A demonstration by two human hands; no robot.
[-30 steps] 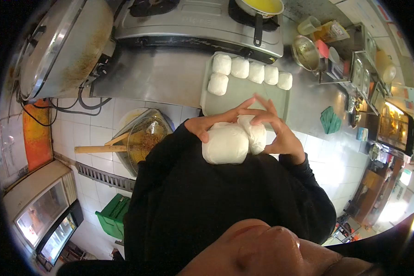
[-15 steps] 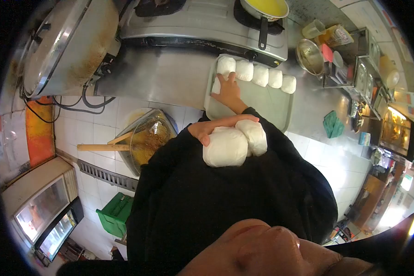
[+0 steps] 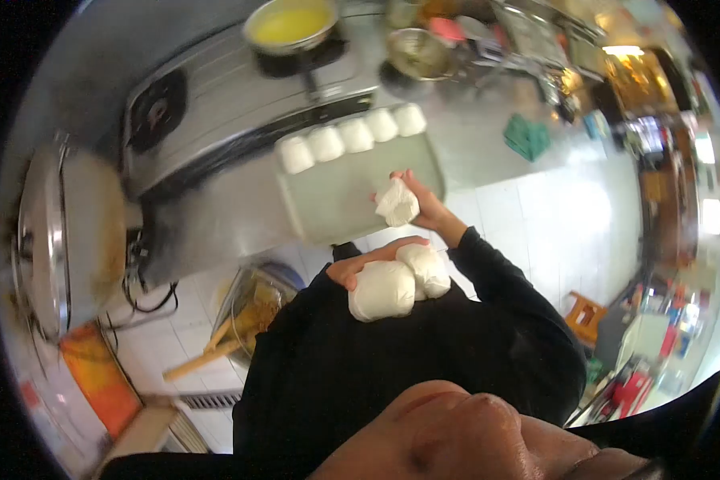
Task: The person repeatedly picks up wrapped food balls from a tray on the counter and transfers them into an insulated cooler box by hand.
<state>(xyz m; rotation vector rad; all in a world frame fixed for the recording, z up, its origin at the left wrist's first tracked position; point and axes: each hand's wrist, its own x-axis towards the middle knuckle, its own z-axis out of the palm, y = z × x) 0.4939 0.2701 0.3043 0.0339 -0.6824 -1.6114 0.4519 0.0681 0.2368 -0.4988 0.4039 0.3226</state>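
My left hand is wrapped round a group of white wrapped bundles, keeping them against the black top. A second bundle sits beside the larger one. My right hand grips a single white bundle above the near right part of the pale green tray. Several more white bundles stand in one row along the tray's far edge.
Beyond the tray is a stove with a pan of yellow liquid. A metal bowl and a green cloth lie to the right. At the lower left is a container with wooden-handled tools.
My right hand has gone from the bundles at my chest to the tray and lifted the one from the nearer row. The view has turned, and the surroundings appear rotated.
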